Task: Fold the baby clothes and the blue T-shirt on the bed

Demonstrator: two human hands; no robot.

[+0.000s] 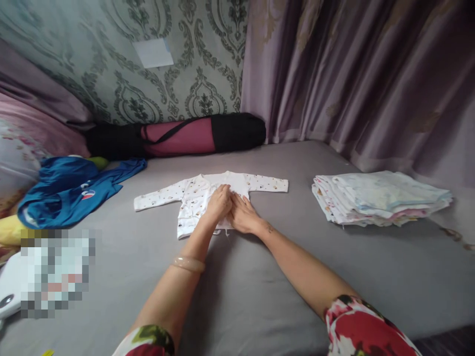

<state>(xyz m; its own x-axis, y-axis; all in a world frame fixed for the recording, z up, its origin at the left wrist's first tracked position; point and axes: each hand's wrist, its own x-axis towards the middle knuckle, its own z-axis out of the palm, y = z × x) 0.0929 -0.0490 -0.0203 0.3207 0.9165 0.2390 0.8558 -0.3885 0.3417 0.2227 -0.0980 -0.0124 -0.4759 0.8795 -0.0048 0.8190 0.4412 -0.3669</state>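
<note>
Head view: left hand [218,201] and right hand [241,213] lie flat, fingers spread, gripping nothing, pressing the baby shirt [208,194] on the bed [260,277]; soft, light cloth, probably best pinched at sleeves beyond; folded stack [378,198] right

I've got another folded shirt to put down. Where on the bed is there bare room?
Bare grey sheet lies between the white baby shirt and the folded stack, and in front, either side of the forearms. The left edge is crowded by blue clothing. Both hands, left hand and right hand, lie flat on the shirt.
</note>
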